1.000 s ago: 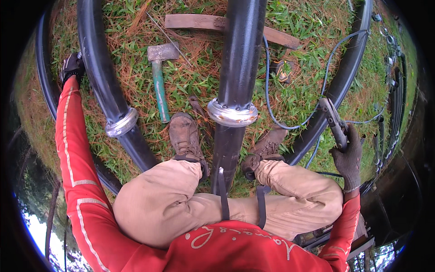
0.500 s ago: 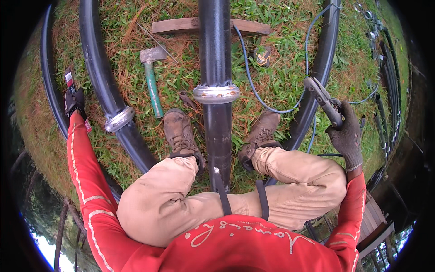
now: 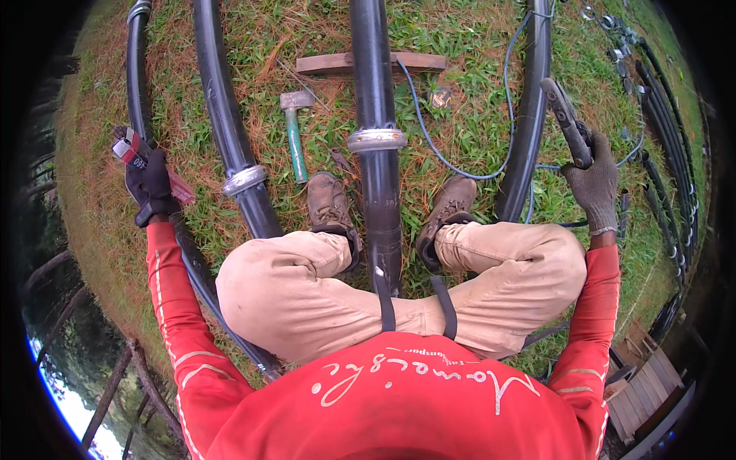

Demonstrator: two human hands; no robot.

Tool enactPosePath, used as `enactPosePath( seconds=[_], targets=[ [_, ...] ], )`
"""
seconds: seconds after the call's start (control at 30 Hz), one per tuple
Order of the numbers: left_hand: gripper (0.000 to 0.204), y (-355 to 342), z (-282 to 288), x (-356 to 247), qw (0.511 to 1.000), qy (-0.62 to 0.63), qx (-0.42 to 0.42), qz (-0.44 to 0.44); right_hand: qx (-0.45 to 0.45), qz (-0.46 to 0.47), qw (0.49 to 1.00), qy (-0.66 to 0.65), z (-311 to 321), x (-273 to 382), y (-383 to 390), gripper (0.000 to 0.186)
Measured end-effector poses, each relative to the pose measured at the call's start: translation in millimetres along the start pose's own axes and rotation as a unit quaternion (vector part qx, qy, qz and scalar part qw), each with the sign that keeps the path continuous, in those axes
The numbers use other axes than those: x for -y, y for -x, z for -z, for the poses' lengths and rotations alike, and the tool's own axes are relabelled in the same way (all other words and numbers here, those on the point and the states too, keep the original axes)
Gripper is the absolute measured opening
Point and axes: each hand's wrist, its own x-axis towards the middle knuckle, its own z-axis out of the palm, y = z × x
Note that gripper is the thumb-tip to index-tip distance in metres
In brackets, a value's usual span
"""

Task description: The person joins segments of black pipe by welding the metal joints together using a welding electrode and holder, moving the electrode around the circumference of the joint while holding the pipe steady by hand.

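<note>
At the left, my gloved left hand is closed round a slim red-and-white packet, whose dark upper end and reddish wrapper stick out past the fingers. It is above a black pipe. My right hand, in a grey knitted glove, grips a grey plier-like clamp pointing up and away from me. The clamp is beside the right-hand black pipe. Between my boots runs the middle black pipe, with a silvery collar round it.
A green-handled hammer lies on the grass left of the middle pipe. Another collared black pipe curves beyond it. A wooden plank crosses under the middle pipe. A blue cable loops near a tape measure. Thin dark pipes lie far right.
My left hand has moved right and closer to me, turning the packet. My right hand has shifted slightly right and the clamp now points more upright. The whole view has also shifted.
</note>
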Motion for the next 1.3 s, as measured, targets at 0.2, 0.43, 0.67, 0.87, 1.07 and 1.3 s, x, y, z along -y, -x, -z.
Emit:
enactPosePath(
  seconds=[0.2, 0.43, 0.67, 0.87, 1.07, 1.3],
  targets=[
    [0.046, 44.3, 24.1, -115.9, 0.975, 0.124, 0.174, -0.058, -0.168, 0.142, 0.976, -0.006, 16.6, 12.4, 7.0, 0.077],
    [0.057, 111.5, 34.2, -240.9, 0.931, 0.068, 0.316, -0.168, -0.203, 0.248, 0.943, -0.095, 28.2, 61.4, 41.0, 0.070],
    [0.049, 145.4, 16.9, -296.3, 0.852, 0.088, 0.329, -0.397, -0.139, 0.274, 0.930, -0.200, 36.1, 117.4, 84.0, 0.066],
    [0.054, 157.4, 2.8, -298.3, 0.832, 0.066, 0.337, -0.436, -0.110, 0.315, 0.923, -0.191, 35.6, 122.2, 80.6, 0.058],
    [0.063, 155.5, 3.1, -296.3, 0.785, 0.065, 0.354, -0.504, -0.065, 0.289, 0.934, -0.200, 38.9, 122.4, 84.5, 0.050],
    [0.057, 165.9, 5.8, -300.4, 0.789, 0.048, 0.393, -0.470, -0.037, 0.285, 0.939, -0.189, 45.3, 122.7, 89.4, 0.046]
  ],
)
